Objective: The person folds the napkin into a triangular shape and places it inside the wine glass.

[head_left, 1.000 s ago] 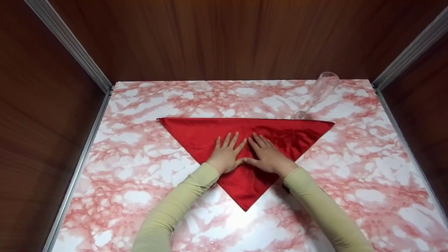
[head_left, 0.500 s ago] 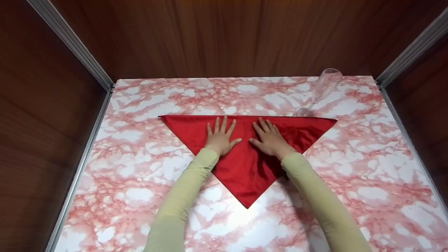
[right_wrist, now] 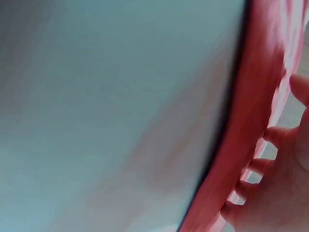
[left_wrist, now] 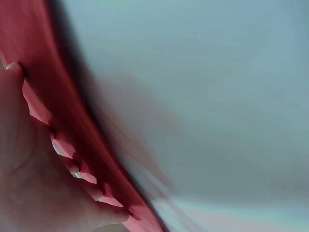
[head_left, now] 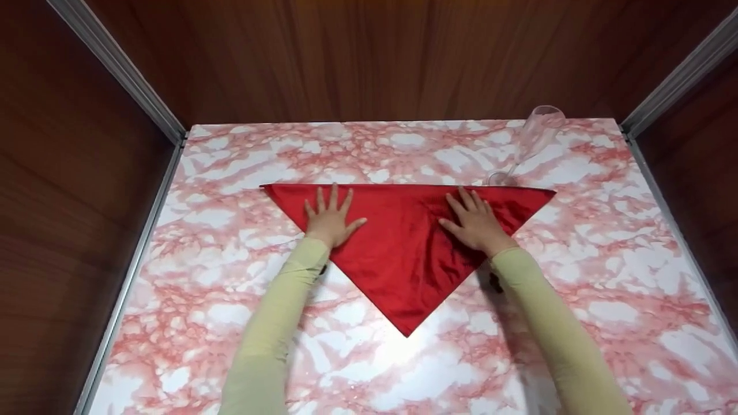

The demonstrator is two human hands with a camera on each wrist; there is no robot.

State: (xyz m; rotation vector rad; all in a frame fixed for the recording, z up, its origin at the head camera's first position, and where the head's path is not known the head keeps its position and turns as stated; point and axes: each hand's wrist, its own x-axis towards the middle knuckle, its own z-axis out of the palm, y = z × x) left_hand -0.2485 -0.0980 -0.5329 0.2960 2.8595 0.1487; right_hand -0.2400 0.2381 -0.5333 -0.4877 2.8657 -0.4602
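A red satin cloth (head_left: 392,253), folded into a triangle, lies on the table with its long edge at the back and one point towards me. On its left part rests my left hand (head_left: 330,222), fingers spread, with fingertips close to the back edge. My right hand (head_left: 477,226) lies on the right part, where the fabric is wrinkled, its fingers straight. In the left wrist view the fingertips of the left hand (left_wrist: 38,164) touch the cloth (left_wrist: 72,101). The right wrist view has the right hand (right_wrist: 275,169) with fingertips at the cloth (right_wrist: 246,121).
Behind the cloth's right end stands a clear stemmed glass (head_left: 536,138), its foot close to the back edge of the fabric. The marbled pink and white table (head_left: 219,311) is enclosed by brown wood panels (head_left: 369,57) with metal corner strips.
Both hands have slid apart from the middle of the cloth, the left one leftwards and the right one rightwards, and nearer the back edge. The cloth keeps its triangular shape.
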